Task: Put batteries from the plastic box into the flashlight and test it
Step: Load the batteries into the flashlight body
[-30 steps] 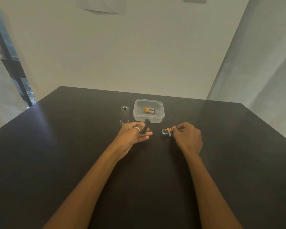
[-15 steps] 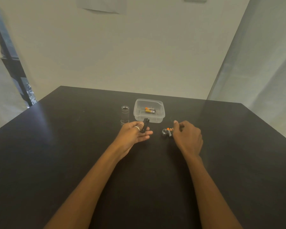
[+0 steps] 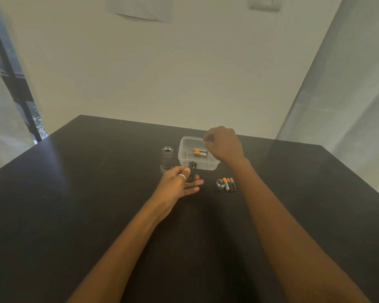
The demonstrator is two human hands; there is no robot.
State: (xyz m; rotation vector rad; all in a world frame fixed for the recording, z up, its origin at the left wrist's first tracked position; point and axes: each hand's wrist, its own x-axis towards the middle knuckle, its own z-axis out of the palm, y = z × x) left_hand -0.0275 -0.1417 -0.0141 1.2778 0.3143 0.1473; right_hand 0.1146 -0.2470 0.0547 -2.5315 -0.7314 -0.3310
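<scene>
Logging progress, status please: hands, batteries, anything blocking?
Left hand pinches black part. Right hand curled over plastic box, grip unclear. Batteries in box; three loose batteries on table. Nothing blocking.

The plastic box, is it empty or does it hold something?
Not empty: at least one battery with an orange end lies inside the open-topped plastic box.

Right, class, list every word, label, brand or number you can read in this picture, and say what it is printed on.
Nothing can be read.
On the battery in the plastic box: a pale label, too blurred to read.
On the three batteries on the table: too small to read.
On the paper on the wall: no print shows.
On the black part in the left hand: no print shows.
</scene>
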